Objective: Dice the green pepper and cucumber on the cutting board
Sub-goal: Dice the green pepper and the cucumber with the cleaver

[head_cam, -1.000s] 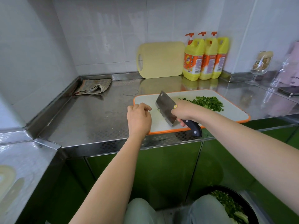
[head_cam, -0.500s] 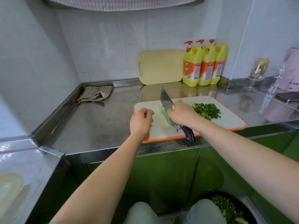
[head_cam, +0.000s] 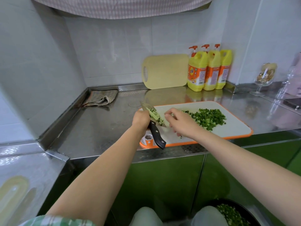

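Note:
A white cutting board (head_cam: pixel 234 128) with an orange rim lies on the steel counter. A pile of diced green pieces (head_cam: pixel 209 119) sits on its right half. My left hand (head_cam: pixel 140 119) grips a cleaver (head_cam: pixel 152 114) by its black handle over the board's left end. The blade is tilted and green-and-pale bits stick to its face. My right hand (head_cam: pixel 180 123) hovers over the board's middle, fingers loosely spread, fingertips at the blade's side. No whole pepper or cucumber is in view.
A yellow board (head_cam: pixel 166 71) leans on the back wall beside three yellow detergent bottles (head_cam: pixel 210 70). A folded cloth (head_cam: pixel 101 98) lies at the back left. A glass goblet (head_cam: pixel 264 77) and a phone (head_cam: pixel 293 102) stand at the right. A black bowl (head_cam: pixel 232 214) of diced greens sits below.
The cleaver has passed from my right hand to my left hand. My right hand now reaches to the blade's face. The view has tilted upward.

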